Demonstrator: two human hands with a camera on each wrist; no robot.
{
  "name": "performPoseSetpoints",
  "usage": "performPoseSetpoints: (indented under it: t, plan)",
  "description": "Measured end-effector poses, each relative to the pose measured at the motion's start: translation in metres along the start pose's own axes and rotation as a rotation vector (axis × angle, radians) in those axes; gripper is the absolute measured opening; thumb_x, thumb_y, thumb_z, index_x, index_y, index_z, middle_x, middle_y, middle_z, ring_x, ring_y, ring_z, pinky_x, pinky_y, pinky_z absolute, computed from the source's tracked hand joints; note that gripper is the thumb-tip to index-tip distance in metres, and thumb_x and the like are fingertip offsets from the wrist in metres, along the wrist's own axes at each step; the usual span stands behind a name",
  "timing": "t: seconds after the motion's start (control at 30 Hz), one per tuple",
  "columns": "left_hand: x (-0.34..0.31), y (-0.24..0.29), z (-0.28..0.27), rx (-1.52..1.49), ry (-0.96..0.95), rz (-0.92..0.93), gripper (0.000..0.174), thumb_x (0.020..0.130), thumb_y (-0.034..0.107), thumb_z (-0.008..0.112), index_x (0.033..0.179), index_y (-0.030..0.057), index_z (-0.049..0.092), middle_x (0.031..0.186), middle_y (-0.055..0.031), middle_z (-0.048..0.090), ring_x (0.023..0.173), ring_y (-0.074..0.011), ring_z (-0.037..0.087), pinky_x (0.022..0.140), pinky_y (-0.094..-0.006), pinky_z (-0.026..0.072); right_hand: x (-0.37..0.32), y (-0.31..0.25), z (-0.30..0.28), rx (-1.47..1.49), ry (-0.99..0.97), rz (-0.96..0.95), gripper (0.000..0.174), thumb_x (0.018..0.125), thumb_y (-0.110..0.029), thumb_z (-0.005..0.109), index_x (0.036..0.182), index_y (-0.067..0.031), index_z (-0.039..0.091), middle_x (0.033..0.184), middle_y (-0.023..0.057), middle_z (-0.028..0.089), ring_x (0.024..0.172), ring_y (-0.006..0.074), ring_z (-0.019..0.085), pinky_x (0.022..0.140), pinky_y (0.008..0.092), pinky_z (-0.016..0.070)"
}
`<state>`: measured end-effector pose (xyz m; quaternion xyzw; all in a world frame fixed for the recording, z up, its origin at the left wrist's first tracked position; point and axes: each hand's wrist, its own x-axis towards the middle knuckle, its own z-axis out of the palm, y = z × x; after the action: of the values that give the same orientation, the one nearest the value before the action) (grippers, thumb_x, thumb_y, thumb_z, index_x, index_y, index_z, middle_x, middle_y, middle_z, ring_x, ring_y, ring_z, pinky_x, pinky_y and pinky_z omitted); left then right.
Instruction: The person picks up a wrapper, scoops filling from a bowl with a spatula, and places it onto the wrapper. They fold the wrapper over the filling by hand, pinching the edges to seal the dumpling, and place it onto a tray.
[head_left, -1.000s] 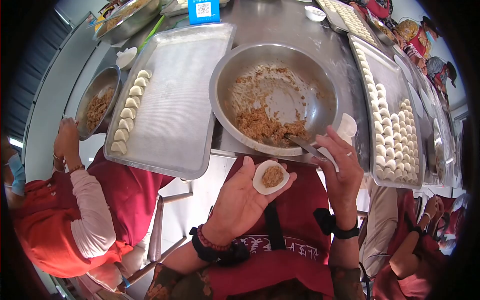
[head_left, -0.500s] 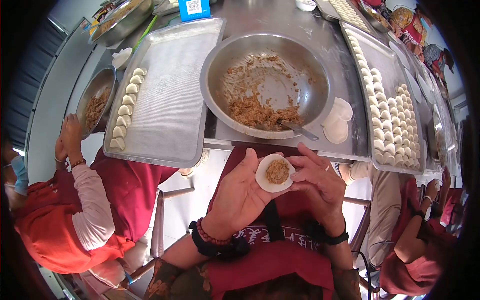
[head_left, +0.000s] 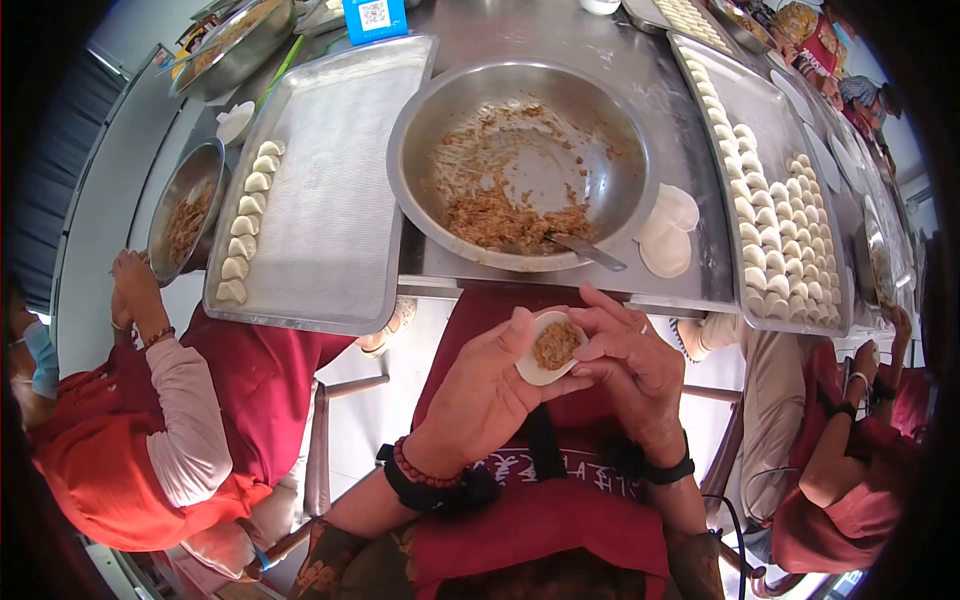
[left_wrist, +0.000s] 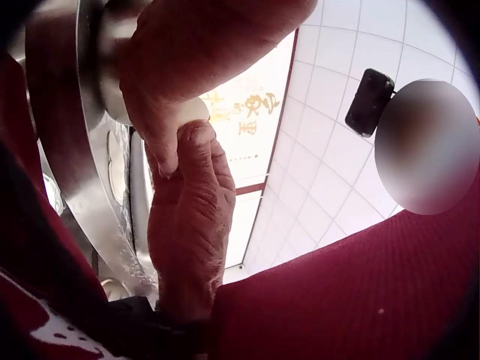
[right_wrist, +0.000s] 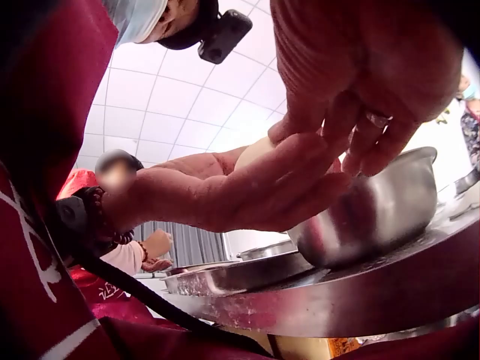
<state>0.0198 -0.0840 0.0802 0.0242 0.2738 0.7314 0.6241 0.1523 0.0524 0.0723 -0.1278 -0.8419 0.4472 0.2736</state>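
Observation:
A round dumpling wrapper [head_left: 536, 374] with a mound of brown filling [head_left: 557, 345] at its centre lies in my left hand [head_left: 475, 400] in the head view. The left thumb is at its near-left edge, and the fingers support it from below. From the other side my right hand [head_left: 640, 380] pinches the wrapper's right edge between thumb and fingers. The wrapper's sides curve up slightly around the filling. In the right wrist view, the left fingers [right_wrist: 255, 187] run under the pale wrapper [right_wrist: 255, 152]. Most of it is hidden by the hands in the left wrist view.
Beyond my hands stands a large steel bowl [head_left: 622, 180] with filling and a metal utensil [head_left: 590, 252]. Flat wrappers [head_left: 667, 240] lie right of it. A tray [head_left: 325, 190] on the left and another [head_left: 742, 85] on the right carry dumplings. A person [head_left: 190, 440] sits at left.
My right hand has left the utensil's handle in the bowl and come to the wrapper's edge. The wrapper has gone from nearly flat to slightly cupped.

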Motion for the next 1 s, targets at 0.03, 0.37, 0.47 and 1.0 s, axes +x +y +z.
performPoseSetpoints:
  t: [0.03, 0.37, 0.47, 1.0]
  plan:
    - [0.0, 0.0, 0.0, 0.048, -0.007, 0.001, 0.054, 0.107, 0.038, 0.036, 0.14, -0.0052, 0.04, 0.138, -0.0175, 0.051, 0.126, -0.0278, 0.054, 0.108, -0.0508, 0.0461, 0.0, 0.0, 0.0, 0.01, -0.006, 0.002, 0.013, 0.079, -0.005, 0.076, 0.091, -0.0088, 0.072, 0.115, 0.0081, 0.072, 0.125, 0.0316, 0.06, 0.097, 0.0384, 0.0487]
    - [0.002, -0.011, 0.006, 0.634, 0.124, 0.061, 0.044, 0.091, 0.001, 0.059, 0.133, -0.0078, 0.051, 0.12, -0.0117, 0.062, 0.104, -0.0186, 0.065, 0.086, -0.0288, 0.0553, -0.011, 0.007, 0.004, -0.013, 0.005, -0.049, 0.013, 0.088, -0.011, 0.063, 0.1, -0.0123, 0.068, 0.123, 0.0106, 0.067, 0.124, 0.0314, 0.059, 0.092, 0.0396, 0.0486]
    - [0.006, -0.015, 0.016, 0.771, 0.229, 0.071, 0.039, 0.092, 0.0, 0.056, 0.13, -0.0085, 0.053, 0.098, -0.0109, 0.067, 0.083, -0.0158, 0.066, 0.074, -0.0257, 0.055, -0.014, 0.016, 0.011, -0.024, 0.052, -0.073, 0.01, 0.092, -0.017, 0.06, 0.098, -0.0113, 0.066, 0.123, 0.0104, 0.066, 0.126, 0.0325, 0.057, 0.092, 0.0411, 0.0477]
    - [0.038, 0.003, 0.017, 0.967, 0.136, -0.158, 0.026, 0.096, 0.011, 0.053, 0.116, -0.0002, 0.064, 0.085, 0.0008, 0.059, 0.076, -0.0084, 0.051, 0.068, -0.0225, 0.0417, -0.018, 0.047, 0.009, 0.201, 0.104, 0.237, 0.03, 0.096, -0.017, 0.058, 0.124, -0.0065, 0.062, 0.123, 0.01, 0.066, 0.11, 0.0265, 0.064, 0.093, 0.0361, 0.0508]
